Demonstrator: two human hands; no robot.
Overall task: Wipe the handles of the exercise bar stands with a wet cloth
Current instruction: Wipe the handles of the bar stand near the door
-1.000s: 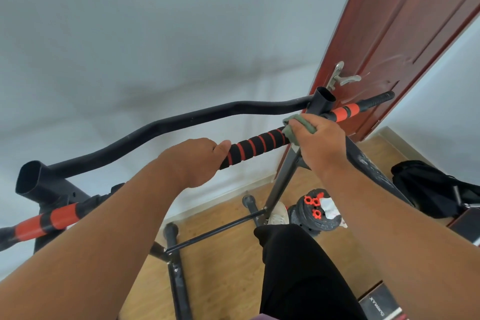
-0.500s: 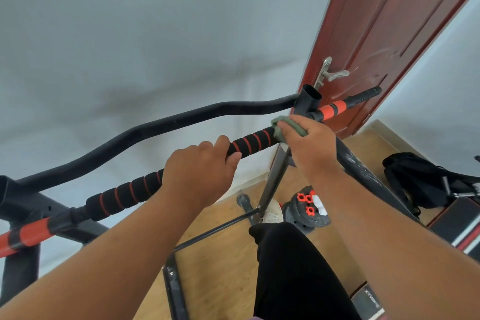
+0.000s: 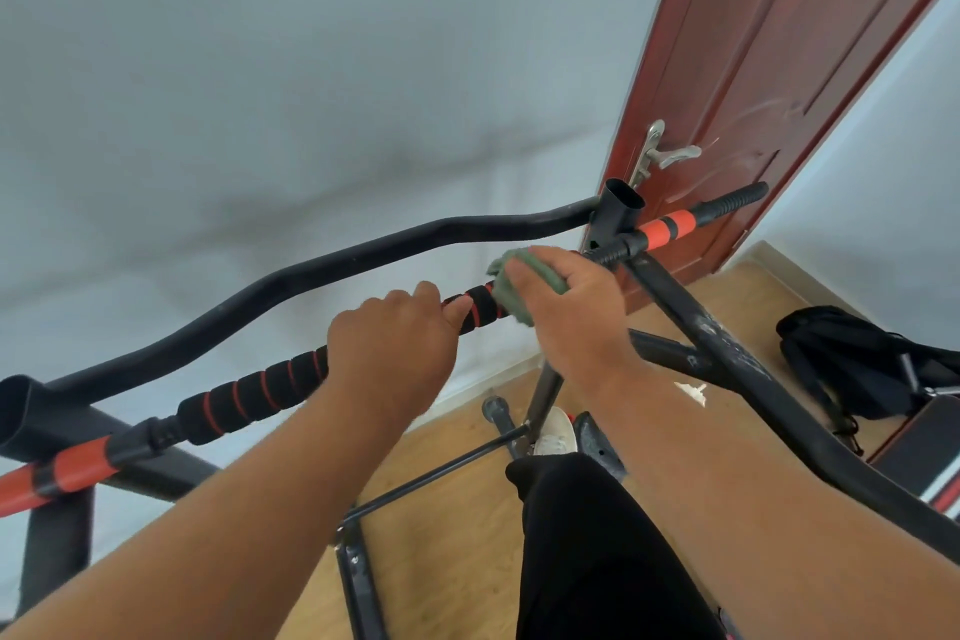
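Cloth [image 3: 511,286] nearer, half hidden under hand [image 3: 574,312]

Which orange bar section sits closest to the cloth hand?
The orange section by the door, just beyond the right hand holding the green cloth; the other orange section is far left.

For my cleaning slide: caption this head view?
Right hand rubs green cloth along foam handle while left hand grips it.

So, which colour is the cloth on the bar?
Dull green. The cloth is under the right hand, seen in the head view.
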